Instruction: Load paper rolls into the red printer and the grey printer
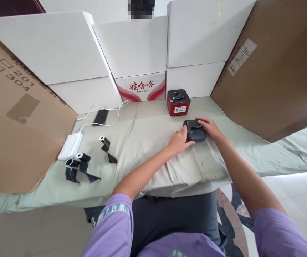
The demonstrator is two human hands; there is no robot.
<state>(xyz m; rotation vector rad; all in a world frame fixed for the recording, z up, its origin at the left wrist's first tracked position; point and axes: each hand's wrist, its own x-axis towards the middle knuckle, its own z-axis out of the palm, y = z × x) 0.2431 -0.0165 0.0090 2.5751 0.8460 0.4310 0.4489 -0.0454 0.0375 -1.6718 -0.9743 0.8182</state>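
Note:
A small black portable printer [197,135] lies on the cloth-covered table in front of me, a bit right of the middle. My left hand [179,140] holds its left side, the thumb along the near edge and the fingers at the upper left. At the far right corner, my right hand [209,127] grips the printer with its fingertips on the top. Between the hands, a dark flap or strip of paper [193,124] shows on its top; I cannot tell which. Behind it stands a red device with a black top [178,102].
Partly unrolled black paper rolls [104,142] lie on the left, near a white power strip [70,146] with a white cable and a dark phone [100,117]. White boxes [139,50] line the back; brown cardboard [273,71] stands at both sides.

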